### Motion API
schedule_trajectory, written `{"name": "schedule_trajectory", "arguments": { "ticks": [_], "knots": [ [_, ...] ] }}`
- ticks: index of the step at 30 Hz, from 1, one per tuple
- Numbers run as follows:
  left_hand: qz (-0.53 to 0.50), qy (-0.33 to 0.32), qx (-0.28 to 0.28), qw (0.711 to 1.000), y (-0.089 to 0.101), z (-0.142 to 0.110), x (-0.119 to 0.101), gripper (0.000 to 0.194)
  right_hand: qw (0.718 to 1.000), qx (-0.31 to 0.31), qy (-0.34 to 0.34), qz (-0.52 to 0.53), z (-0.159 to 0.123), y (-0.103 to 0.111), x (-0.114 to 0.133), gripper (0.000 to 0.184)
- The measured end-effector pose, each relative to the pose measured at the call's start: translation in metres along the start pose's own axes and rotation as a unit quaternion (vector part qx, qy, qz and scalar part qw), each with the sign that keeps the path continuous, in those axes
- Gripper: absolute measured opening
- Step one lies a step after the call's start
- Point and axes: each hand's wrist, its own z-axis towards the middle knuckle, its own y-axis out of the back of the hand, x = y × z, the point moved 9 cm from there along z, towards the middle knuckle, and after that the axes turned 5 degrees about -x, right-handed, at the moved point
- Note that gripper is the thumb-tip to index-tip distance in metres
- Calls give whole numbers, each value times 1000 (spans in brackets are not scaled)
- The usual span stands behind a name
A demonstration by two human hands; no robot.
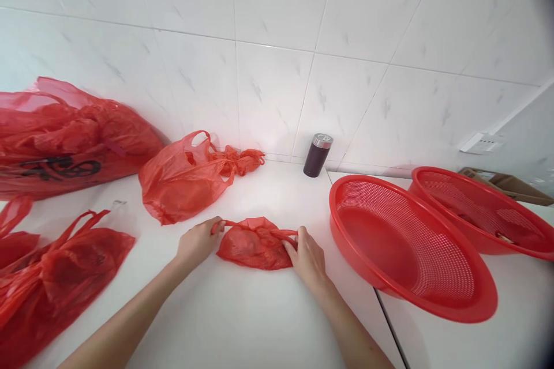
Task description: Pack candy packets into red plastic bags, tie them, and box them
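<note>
A small red plastic bag (pixel 257 248) lies on the white table between my hands, with something rounded showing faintly through its thin film. My left hand (pixel 199 242) is closed around the twisted handle at its left end. At the other end, my right hand (pixel 306 252) pinches the right handle between thumb and fingers. Both handles are pulled outward and look taut. What exactly the bag contains cannot be made out.
Red bags stand behind and left: a handled bag (pixel 182 184), a large printed bag (pixel 82 144) and a filled bag (pixel 73 271). A dark tumbler (pixel 317 155) stands by the tiled wall. Two red baskets, a near basket (pixel 381 236) and a far basket (pixel 476 202), sit right.
</note>
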Motion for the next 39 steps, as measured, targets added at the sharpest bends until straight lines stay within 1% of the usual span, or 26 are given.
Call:
{"name": "schedule_trajectory", "arguments": {
  "ticks": [3, 5, 6, 8, 9, 10, 11, 12, 13, 15, 16, 18, 19, 21, 23, 25, 27, 29, 30, 32, 33, 34, 35, 36, 37, 39],
  "knots": [
    [-77, -1, 18, 997, 24, -9, 7, 45, 999, 2, -22, 34, -1, 5, -2, 21],
    [-112, -2, 20, 993, 41, -16, 5, 46, 996, -1, -37, 79, 0, 9, 2, 22],
    [-122, -3, -6, 993, 53, -19, 1, 43, 994, -8, -39, 107, 0, 13, 7, 22],
    [-119, -34, -120, 985, 80, -28, -17, 33, 986, -26, -30, 163, 0, 23, 20, 19],
    [-109, -72, -183, 974, 91, -34, -31, 32, 981, -33, -19, 188, 0, 28, 28, 18],
    [-94, -123, -225, 962, 95, -41, -50, 34, 976, -34, -5, 215, 0, 32, 38, 17],
    [-81, -177, -226, 955, 89, -46, -69, 33, 969, -32, 10, 244, -1, 36, 47, 16],
    [-72, -228, -177, 955, 73, -47, -88, 31, 961, -28, 24, 274, -1, 40, 55, 15],
    [-67, -262, -110, 956, 53, -48, -101, 28, 952, -28, 35, 303, -2, 43, 61, 14],
    [-64, -275, -31, 959, 25, -46, -112, 20, 935, -40, 37, 351, -2, 50, 64, 15],
    [-66, -265, -18, 962, 19, -43, -112, 18, 928, -46, 24, 368, -2, 51, 60, 16],
    [-81, -238, -21, 968, 22, -39, -106, 15, 918, -61, -18, 392, -2, 51, 46, 23],
    [-94, -224, -23, 970, 29, -38, -101, 13, 913, -65, -41, 401, -2, 49, 38, 27],
    [-124, -193, -28, 973, 50, -35, -88, 10, 902, -67, -76, 420, -3, 42, 24, 38],
    [-153, -155, -44, 975, 81, -33, -69, 9, 892, -56, -98, 437, -4, 32, 14, 47],
    [-174, -112, -78, 975, 122, -31, -42, 18, 885, -35, -123, 447, -7, 16, 5, 50],
    [-181, -61, -133, 973, 174, -32, -6, 27, 883, -8, -150, 445, -10, -2, -3, 53],
    [-163, -1, -206, 965, 235, -37, 40, 36, 881, 18, -165, 444, -12, -18, -10, 55],
    [-134, 62, -262, 954, 269, -42, 71, 44, 880, 27, -168, 444, -12, -25, -13, 56],
    [-42, 170, -378, 909, 334, -58, 130, 61, 879, 36, -169, 445, -11, -36, -19, 58],
    [14, 192, -421, 886, 361, -65, 153, 63, 878, 40, -169, 445, -10, -41, -21, 59],
    [72, 227, -450, 860, 381, -71, 177, 64, 879, 44, -169, 443, -9, -45, -23, 59],
    [105, 266, -463, 839, 393, -77, 202, 65, 881, 46, -170, 439, -9, -48, -24, 59],
    [128, 287, -448, 837, 397, -77, 224, 66, 883, 49, -170, 434, -9, -50, -25, 59],
    [135, 318, -419, 839, 392, -78, 248, 66, 887, 52, -167, 428, -9, -51, -25, 57],
    [128, 337, -365, 859, 370, -79, 283, 64, 896, 49, -158, 412, -11, -50, -23, 53]
  ]
}}
